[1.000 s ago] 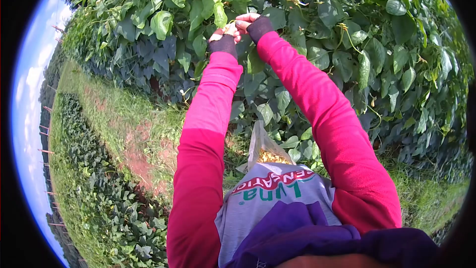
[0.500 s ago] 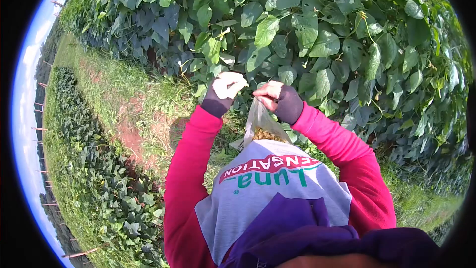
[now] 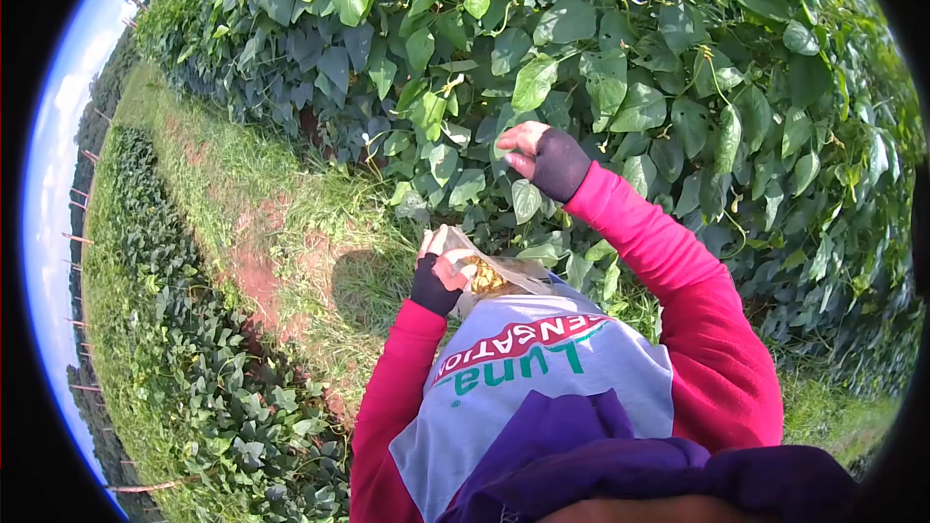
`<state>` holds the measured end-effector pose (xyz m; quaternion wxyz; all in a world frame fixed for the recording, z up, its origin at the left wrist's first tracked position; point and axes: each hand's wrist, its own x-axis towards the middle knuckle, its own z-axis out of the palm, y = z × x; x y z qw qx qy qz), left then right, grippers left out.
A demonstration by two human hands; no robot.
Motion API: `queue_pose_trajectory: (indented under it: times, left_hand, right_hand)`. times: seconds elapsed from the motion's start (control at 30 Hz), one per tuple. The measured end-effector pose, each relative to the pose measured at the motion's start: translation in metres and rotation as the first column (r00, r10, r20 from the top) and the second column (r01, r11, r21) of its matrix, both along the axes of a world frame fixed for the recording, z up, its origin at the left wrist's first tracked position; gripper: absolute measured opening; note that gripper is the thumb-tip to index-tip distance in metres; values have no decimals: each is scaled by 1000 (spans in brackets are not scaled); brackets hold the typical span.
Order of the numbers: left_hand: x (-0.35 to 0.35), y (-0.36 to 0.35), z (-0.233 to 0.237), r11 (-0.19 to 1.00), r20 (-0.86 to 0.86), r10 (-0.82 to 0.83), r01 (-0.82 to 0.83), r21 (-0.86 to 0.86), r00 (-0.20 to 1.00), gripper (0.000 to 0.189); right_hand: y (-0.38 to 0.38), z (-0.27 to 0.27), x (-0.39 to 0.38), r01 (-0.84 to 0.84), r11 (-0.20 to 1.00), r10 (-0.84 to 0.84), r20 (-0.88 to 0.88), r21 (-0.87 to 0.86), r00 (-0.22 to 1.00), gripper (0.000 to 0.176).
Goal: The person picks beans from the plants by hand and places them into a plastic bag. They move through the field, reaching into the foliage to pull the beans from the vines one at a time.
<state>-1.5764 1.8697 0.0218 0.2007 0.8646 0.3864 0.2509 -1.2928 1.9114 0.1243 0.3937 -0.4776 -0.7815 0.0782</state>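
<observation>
My left hand (image 3: 444, 260), in a dark fingerless glove or cuff, is at the mouth of a clear plastic bag (image 3: 523, 274) in front of my waist. Its fingers close on the bag's left edge, with the thumb over the opening. Inside the bag lie small yellow-brown plant pieces (image 3: 487, 277), too small to name. My right hand (image 3: 528, 150), also dark-cuffed, is raised above the bag in front of the leafy vines (image 3: 605, 77). Its fingers are bent, with a gap between them and the thumb, and nothing shows in them.
Dense climbing vines rise in front and to the right. A grassy path (image 3: 281, 232) with red soil runs along the left. Beyond it grows a low leafy row (image 3: 213, 368), with wooden poles (image 3: 155, 486) at the far left.
My left hand has come down from near the vines to the bag's mouth. My right hand has let go of the bag's top edge and risen slightly. The bag's opening has widened.
</observation>
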Motion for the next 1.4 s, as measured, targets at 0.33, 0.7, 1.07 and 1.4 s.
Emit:
queue_pose_trajectory:
  times: [0.33,0.7,1.07,1.4]
  left_hand:
    - [-57,-29,44,918,415,386,-298,-263,824,26]
    - [-99,-10,49,875,475,485,-403,-269,734,23]
    - [-47,191,180,942,380,-14,-115,315,925,20]
    - [102,357,291,682,154,-349,138,718,924,30]
  right_hand:
    - [191,104,77,-434,900,-163,-881,53,-445,38]
    - [258,55,69,-349,935,104,-991,69,83,17]
    - [85,35,-123,-498,815,53,-819,-295,571,22]
    - [157,-103,-210,-170,770,366,207,-614,908,24]
